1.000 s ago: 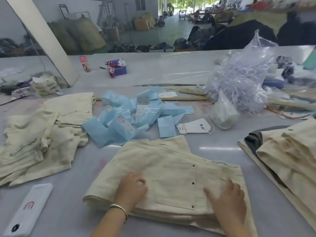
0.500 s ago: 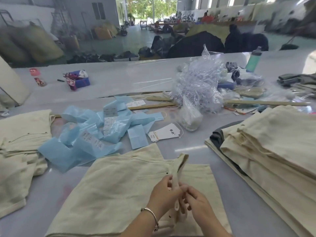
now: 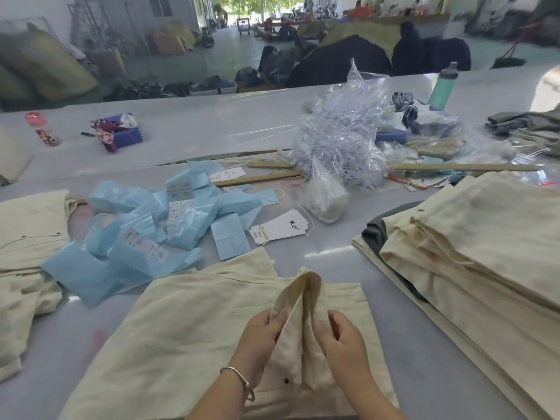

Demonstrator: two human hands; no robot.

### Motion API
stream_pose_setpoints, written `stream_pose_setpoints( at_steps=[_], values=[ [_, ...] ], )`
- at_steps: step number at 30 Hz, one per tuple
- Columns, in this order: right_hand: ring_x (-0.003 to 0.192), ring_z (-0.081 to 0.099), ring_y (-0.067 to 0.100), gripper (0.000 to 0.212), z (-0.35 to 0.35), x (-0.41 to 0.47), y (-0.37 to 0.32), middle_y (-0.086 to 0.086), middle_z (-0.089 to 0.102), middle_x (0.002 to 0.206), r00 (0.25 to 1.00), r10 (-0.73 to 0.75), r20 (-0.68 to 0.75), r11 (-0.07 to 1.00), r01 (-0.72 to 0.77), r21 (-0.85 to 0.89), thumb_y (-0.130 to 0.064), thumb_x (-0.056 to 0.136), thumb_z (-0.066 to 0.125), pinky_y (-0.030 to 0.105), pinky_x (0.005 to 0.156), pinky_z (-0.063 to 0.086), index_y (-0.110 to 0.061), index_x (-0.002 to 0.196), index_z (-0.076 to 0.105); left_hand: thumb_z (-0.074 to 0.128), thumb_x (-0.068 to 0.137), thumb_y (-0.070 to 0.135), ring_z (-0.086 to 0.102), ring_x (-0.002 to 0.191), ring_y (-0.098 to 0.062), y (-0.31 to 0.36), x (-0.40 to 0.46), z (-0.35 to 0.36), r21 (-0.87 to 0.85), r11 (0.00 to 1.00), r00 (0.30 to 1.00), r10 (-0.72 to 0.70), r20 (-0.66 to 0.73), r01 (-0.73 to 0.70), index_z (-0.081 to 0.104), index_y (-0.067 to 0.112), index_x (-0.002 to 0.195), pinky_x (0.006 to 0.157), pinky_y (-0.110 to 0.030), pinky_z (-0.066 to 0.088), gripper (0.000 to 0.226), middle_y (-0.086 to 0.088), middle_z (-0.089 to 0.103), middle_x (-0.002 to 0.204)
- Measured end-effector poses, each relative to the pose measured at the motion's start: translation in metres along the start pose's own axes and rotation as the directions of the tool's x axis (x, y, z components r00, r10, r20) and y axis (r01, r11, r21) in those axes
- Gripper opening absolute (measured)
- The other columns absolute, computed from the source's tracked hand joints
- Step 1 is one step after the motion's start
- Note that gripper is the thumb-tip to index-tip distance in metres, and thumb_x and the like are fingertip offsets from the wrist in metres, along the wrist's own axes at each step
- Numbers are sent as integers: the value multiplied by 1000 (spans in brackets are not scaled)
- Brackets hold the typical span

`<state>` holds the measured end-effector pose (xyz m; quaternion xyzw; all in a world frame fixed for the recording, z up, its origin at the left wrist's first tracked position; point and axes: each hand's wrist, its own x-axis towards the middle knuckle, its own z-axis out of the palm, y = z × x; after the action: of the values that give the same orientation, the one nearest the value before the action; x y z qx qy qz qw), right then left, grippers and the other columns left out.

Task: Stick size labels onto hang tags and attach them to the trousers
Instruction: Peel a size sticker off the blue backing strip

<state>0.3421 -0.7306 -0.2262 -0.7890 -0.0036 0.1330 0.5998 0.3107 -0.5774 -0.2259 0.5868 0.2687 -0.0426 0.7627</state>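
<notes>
Bare table (image 3: 330, 256) between trousers (image 3: 169, 344) and hang tags (image 3: 280, 227); blue liners (image 3: 127, 237) crowd left.

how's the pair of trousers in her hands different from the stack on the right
The held trousers are a single pair lying spread out, one part lifted and pulled open between the left hand and right hand. The stack of trousers is many pairs, folded flat and untouched. Both are the same cream fabric.

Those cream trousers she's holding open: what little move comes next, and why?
Probably the right hand lets go and reaches for the white hang tags lying beyond the trousers. Both hands, the left hand too, pinch a raised fold of the fabric, and no tag is in either hand yet.
</notes>
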Motion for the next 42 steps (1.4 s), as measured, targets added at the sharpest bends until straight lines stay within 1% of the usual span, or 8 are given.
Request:
stream_pose_setpoints(
  at_steps=[7,11,14,19,24,31,37,42],
  values=[
    [86,65,36,19,-18,21,-4,26,70,96,947,262,186,835,-319,447,-6,97,51,56,88,50,1,97,68,67,89,19,52,56,-3,22,9,-5,351,911,910,320,-265,-218,61,19,100,57,-23,47,12,1,59,74],
    [79,67,35,12,-19,23,-1,26,70,91,939,252,236,764,-342,548,1,94,52,51,79,54,3,103,60,62,71,-5,51,60,-8,35,1,-7,824,251,538,839,77,-509,64,21,87,52,-20,43,30,1,55,108],
    [77,68,34,28,-19,22,-1,24,70,89,962,165,217,809,-258,529,13,87,54,46,73,55,-2,110,52,63,71,10,59,60,-18,38,-7,-6,884,-24,579,747,327,-467,70,20,74,44,-25,42,13,-8,55,126],
    [87,69,31,54,-19,26,-5,18,72,95,964,52,261,916,-151,373,15,82,58,39,73,54,-20,123,50,31,88,63,56,109,-12,37,-6,-6,960,137,867,474,155,-246,68,31,97,82,-28,46,50,6,30,146],
    [84,64,25,81,-19,32,-15,19,70,96,922,-43,385,967,-59,249,14,77,55,36,79,50,-43,133,41,44,71,85,39,128,-9,41,0,-2,968,160,936,324,135,-195,69,24,108,101,-30,41,76,10,25,152],
    [81,63,23,80,-33,49,-21,16,67,85,868,-11,497,995,-38,89,23,74,48,36,75,50,-22,140,40,68,75,35,48,115,-5,33,4,-3,916,263,921,328,210,-303,59,22,72,89,-25,44,16,12,35,143],
    [75,57,19,83,-56,51,-17,29,58,93,846,-31,533,993,86,-79,16,79,54,29,65,48,-26,145,28,63,59,31,57,93,-2,35,-1,-10,829,499,947,304,106,-253,66,9,72,83,-25,48,26,20,44,124],
    [61,47,5,81,-58,44,-1,4,51,79,852,-69,519,957,204,-208,8,83,52,17,58,44,-32,148,25,55,59,22,58,85,-6,16,-4,-15,781,573,950,300,80,-247,64,5,84,70,-17,44,32,11,56,103]
  ],
)
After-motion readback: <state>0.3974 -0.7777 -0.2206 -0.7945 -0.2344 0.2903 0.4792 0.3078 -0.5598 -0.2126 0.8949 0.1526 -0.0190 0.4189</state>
